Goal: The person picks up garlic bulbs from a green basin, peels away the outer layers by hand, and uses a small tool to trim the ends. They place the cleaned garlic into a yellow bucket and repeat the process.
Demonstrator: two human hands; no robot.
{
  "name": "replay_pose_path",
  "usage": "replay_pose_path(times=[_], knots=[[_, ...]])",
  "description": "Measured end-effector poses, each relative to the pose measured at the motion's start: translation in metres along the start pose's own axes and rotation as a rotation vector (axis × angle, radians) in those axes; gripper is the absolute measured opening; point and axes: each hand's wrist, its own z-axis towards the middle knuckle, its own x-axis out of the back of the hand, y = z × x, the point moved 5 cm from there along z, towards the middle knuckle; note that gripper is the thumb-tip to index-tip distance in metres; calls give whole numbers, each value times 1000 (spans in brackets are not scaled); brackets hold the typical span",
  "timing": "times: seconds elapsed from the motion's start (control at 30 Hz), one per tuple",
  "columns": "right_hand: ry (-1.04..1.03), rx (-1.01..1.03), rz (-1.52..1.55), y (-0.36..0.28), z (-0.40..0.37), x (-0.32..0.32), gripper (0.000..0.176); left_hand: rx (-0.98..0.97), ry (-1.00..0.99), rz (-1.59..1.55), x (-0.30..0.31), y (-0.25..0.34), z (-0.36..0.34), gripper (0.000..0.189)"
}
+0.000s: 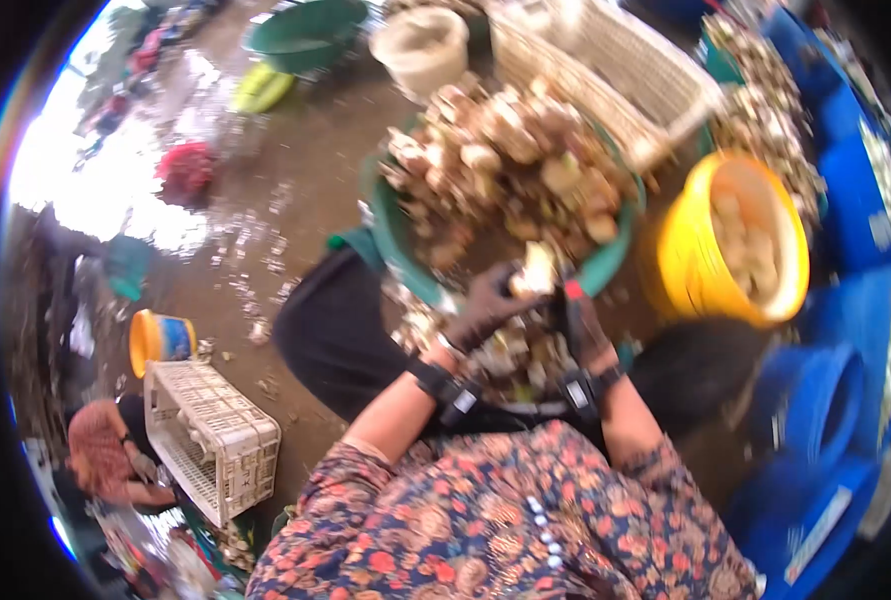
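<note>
My left hand (490, 303), in a dark glove, pinches a pale, partly peeled bulb that looks like an onion (535, 270) over the near rim of a green basin (397, 262). Close beside it, my right hand (582, 322), also gloved, has its fingers curled in. A small red spot shows at its fingertips, but what it holds is too blurred to make out. Brownish-pink unpeeled bulbs (480, 155) are heaped at the far side of the basin. Below my hands, loose skins (510, 360) lie between my legs.
A yellow bucket (680, 255) holding pale bulbs stands to the right, with blue barrels (795, 405) beyond. White crates (605, 90) lie behind the basin, near a white bucket (420, 55). At left are another crate (215, 435) and a seated person (105, 455). Scraps litter the wet floor.
</note>
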Motion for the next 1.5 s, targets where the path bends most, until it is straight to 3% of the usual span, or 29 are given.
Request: replay_pose_path(times=[0.07, 0.1, 0.13, 0.17, 0.2, 0.27, 0.3, 0.33, 0.4, 0.43, 0.57, 0.63, 0.67, 0.73, 0.8, 0.87, 0.9, 0.93, 0.97, 1.07, 1.17, 1.2, 1.23, 1.27, 1.33, 1.37, 1.4, 1.47, 1.5], knots=[[-66, -334, -59, -6, -14, -18, 40, 64, -26, -359, -14, -4, -3, 64], [-113, 21, -238, -15, -14, -19, 46, 7, -60, -131, -13, -2, -4, 66], [-118, 55, -224, -16, -9, -15, 51, -67, -84, 103, -8, 2, -1, 68], [-122, 88, -210, -16, -3, -10, 55, -198, 23, 358, -3, 14, -1, 73], [-75, -201, 16, -4, 6, -3, 59, -238, 183, 474, 2, 31, -5, 77], [-116, -169, -70, -9, 6, 1, 58, -392, 120, 609, 2, 51, -1, 82], [-100, -231, -173, -7, 8, 5, 52, -454, 72, 716, 0, 60, -4, 67], [-88, -290, -279, -4, 10, 7, 48, -454, 71, 721, 2, 57, -4, 67], [-68, -255, -320, 6, 11, 6, 41, -159, -213, 558, -1, 33, -5, 45], [-92, -199, -363, 8, 12, 6, 38, -196, -89, 537, 0, 38, -8, 27], [-208, -65, -517, 0, 8, 3, 35, -135, 5, 399, 0, 21, -11, 23], [-299, -85, -388, 3, 12, 5, 33, 76, 19, 153, 3, 20, -11, 14], [-387, -104, -251, 6, 13, 2, 32, 78, 22, 154, 5, 17, -11, 14], [-360, -106, -302, -5, 4, -5, 33, 218, -31, -30, 8, 7, -10, 11], [-336, -104, -351, -7, 2, -7, 34, 231, -70, 28, 11, 6, -10, 13], [-377, 46, -441, -10, 4, -8, 42, 393, 18, -275, 14, -7, -13, 18], [-447, 65, -460, -18, -4, -17, 57, 404, -33, -356, 17, -3, -13, 28], [-450, 63, -463, -20, -5, -19, 57, 403, -30, -358, 18, -18, -13, 28], [-479, 104, -433, -22, -8, -23, 61, 190, -3, -197, 21, -34, -11, 30], [-518, 50, -206, -22, -13, -31, 62, -97, -37, 20, 22, -9, -17, 35], [-487, 81, -152, -17, -12, -31, 65, 226, -23, -283, 25, -7, -20, 38], [-379, 343, -522, -27, -14, -30, 57, 225, -20, -283, 30, -9, -21, 38], [-254, 606, -886, -36, -19, -33, 49, -44, -12, 244, 38, 1, -20, 39], [-255, 608, -886, -36, -21, -35, 49, -315, -4, 770, 35, 10, -22, 40], [-218, 941, -1329, -39, -33, -51, 35, -290, -34, 728, 33, 3, -18, 40], [-191, 1017, -1272, -34, -29, -49, 19, -6, 6, 192, 37, -12, -13, 33], [-189, 1020, -1274, -27, -22, -47, 19, 37, 8, 36, 37, -18, -13, 31], [34, 408, -393, -11, 8, -14, 14, 122, 32, -282, 35, -30, -13, 26], [64, 354, -148, -17, 12, -9, 21, -99, 75, -94, 38, -16, -18, 29]])
